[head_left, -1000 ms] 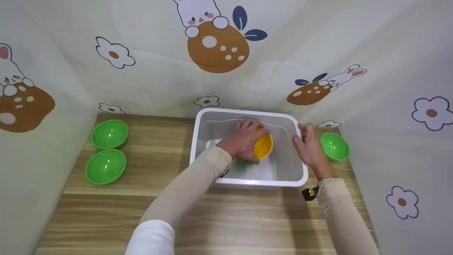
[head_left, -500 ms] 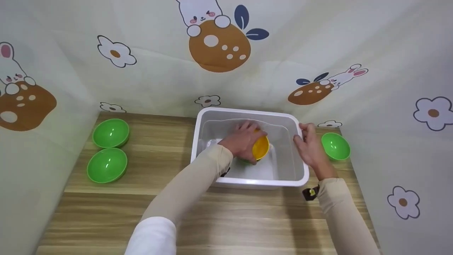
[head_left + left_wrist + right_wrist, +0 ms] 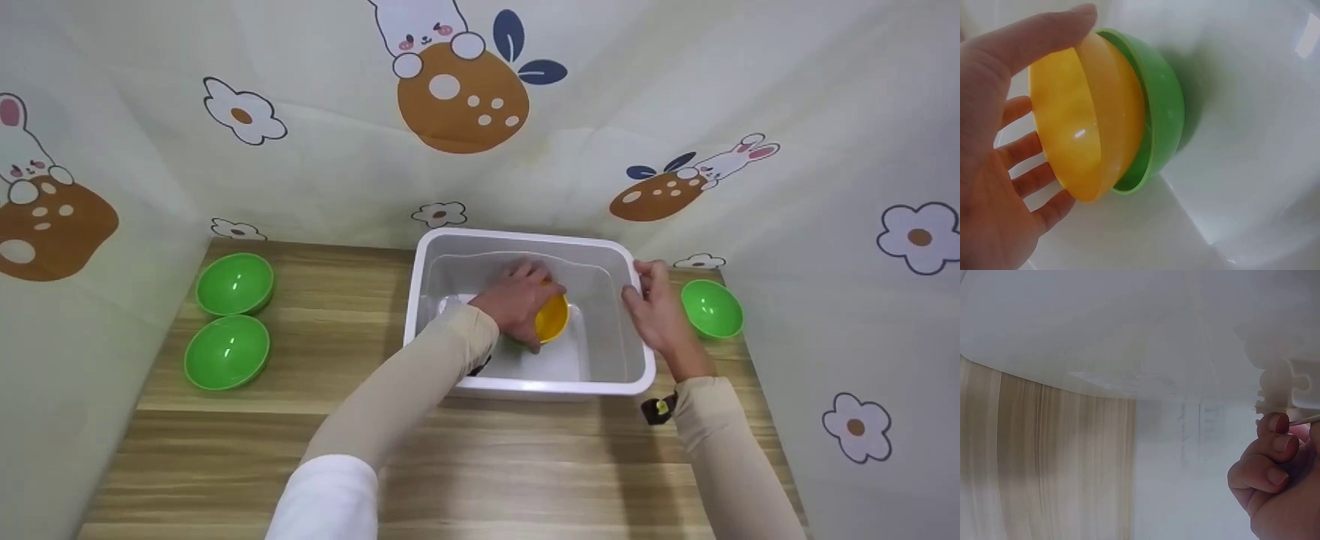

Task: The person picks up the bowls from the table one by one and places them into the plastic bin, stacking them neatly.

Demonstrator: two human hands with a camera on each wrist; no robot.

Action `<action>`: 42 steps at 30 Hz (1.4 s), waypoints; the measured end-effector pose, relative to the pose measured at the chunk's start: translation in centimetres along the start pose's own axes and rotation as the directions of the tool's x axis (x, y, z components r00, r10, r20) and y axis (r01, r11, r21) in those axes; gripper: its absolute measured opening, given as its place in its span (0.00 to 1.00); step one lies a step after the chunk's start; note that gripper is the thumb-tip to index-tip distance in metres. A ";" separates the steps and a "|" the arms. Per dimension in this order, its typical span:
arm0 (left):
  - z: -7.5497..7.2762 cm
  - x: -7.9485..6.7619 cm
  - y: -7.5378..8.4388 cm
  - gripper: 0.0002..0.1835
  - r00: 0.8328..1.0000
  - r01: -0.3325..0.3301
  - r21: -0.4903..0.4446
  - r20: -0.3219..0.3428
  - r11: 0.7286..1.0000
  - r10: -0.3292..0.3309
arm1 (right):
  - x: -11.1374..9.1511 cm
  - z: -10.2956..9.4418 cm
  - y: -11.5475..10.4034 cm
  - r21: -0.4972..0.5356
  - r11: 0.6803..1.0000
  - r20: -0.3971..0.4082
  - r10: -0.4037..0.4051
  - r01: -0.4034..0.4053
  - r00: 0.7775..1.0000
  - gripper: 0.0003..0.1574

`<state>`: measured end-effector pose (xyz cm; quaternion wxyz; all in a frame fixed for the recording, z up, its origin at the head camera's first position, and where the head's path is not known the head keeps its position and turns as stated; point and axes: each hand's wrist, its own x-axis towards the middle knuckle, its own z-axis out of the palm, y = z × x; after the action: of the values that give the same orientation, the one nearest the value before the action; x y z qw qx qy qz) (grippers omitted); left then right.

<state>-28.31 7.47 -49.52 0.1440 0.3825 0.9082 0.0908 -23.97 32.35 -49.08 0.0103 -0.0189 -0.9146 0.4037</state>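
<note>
Inside the white plastic bin (image 3: 551, 386), my left hand (image 3: 517, 300) holds a yellow bowl (image 3: 553, 319) by its rim. The left wrist view shows the thumb on one side of the yellow bowl (image 3: 1072, 124) and the fingers (image 3: 1022, 149) along the other. Its base sits partly inside a tilted green bowl (image 3: 1167, 107), which the hand mostly hides in the head view. My right hand (image 3: 660, 315) grips the bin's right rim. In the right wrist view, curled fingers (image 3: 1266, 455) hold the rim beside the bin's outer wall (image 3: 1100, 326).
Two green bowls, a rear one (image 3: 235, 283) and a front one (image 3: 226, 352), stand on the wooden table (image 3: 285, 442) at the left. Another green bowl (image 3: 711, 309) stands right of the bin. A printed curtain (image 3: 337, 165) encloses the back and sides.
My left hand has shifted the yellow bowl slightly left and lower inside the bin. My right hand has stayed on the bin's rim.
</note>
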 end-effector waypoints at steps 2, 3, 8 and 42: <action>0.0 0.0 -0.1 0.48 1.000 -0.001 -0.002 0.016 1.000 0.001 | 0.0 0.1 0.0 -0.005 1.000 -0.007 -0.013 0.013 1.000 0.27; 0.1 0.0 -0.1 0.48 1.000 0.001 -0.002 0.025 1.000 -0.001 | 0.0 0.2 0.0 -0.007 1.000 -0.011 -0.021 0.020 1.000 0.27; 0.3 0.2 -0.2 0.48 0.999 0.010 0.005 0.053 1.000 -0.010 | 0.0 0.2 0.1 0.000 1.000 -0.001 -0.018 0.018 1.000 0.27; -0.3 -0.4 -0.3 0.48 0.998 0.058 -0.115 0.041 0.992 -0.054 | 0.2 0.2 0.0 0.045 0.999 0.005 0.014 -0.014 1.000 0.27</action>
<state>-28.34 6.91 -49.20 0.1855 0.3496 0.9088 0.1321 -24.20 32.25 -49.23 0.0056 -0.0241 -0.9052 0.4243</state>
